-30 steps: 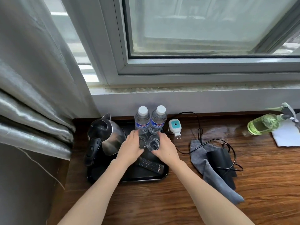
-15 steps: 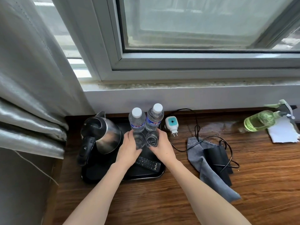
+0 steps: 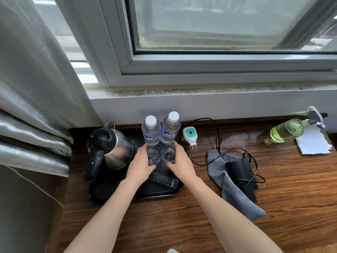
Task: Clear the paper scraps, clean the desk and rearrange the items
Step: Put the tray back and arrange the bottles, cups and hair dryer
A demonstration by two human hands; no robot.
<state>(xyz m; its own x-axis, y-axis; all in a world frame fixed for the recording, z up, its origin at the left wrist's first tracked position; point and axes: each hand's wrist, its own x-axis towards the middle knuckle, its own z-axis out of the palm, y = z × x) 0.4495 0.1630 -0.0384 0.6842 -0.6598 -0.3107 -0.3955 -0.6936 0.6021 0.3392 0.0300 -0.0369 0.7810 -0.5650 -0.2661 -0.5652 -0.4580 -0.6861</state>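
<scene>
wooden desk (image 3: 237, 225) under a window sill, grey curtain (image 3: 32, 88) hanging down the left of the frame.
black tray (image 3: 158, 193), lower centre-left: carrying a steel kettle (image 3: 113, 148), two capped water bottles (image 3: 160, 131) standing side by side at its far edge, two clear glasses (image 3: 161, 156) just in front of them, and a remote control (image 3: 164, 178) lying nearer the viewer.
left hand (image 3: 141, 166): curling round the left glass. right hand (image 3: 180, 164): curling round the right glass. the hands are sitting close together, apparently pairing the glasses in line with the bottles.
right of the tray: a white plug-in device (image 3: 190, 136), a grey cloth (image 3: 233, 187) lying under a black pouch (image 3: 240, 174) and looping cable.
upper right: a green spray bottle (image 3: 288, 130) lying on its side, touching a torn white paper scrap (image 3: 312, 145), seemingly awaiting clearing.
</scene>
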